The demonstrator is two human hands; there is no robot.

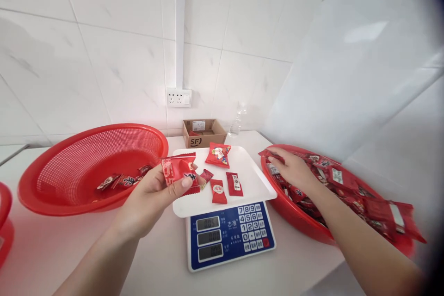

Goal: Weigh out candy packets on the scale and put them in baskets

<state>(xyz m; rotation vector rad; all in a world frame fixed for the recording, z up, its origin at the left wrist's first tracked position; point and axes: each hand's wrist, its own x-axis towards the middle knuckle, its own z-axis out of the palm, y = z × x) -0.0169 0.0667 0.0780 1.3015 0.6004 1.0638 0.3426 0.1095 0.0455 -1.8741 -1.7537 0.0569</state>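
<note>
My left hand (pixel 156 189) is closed on a red snack packet (pixel 178 173), held up over the left edge of the scale's white tray (pixel 255 180). Several small red packets lie apart on the tray, among them a larger puffed packet (pixel 219 155) at the back. The digital scale (pixel 231 236) has a blue keypad panel below the tray. My right hand (pixel 289 166) reaches over the near-left rim of the right red basket (pixel 291 215), which is heaped with packets. Its fingers pinch a red packet (pixel 266 153), partly hidden by the hand.
A red perforated basket (pixel 93 148) on the left holds a few packets. Behind the scale stand an open cardboard box (pixel 204 140) and a clear plastic bottle (pixel 237 120). Part of another red container (pixel 5 231) shows at the left edge. Tiled wall with a socket (pixel 179 97) behind.
</note>
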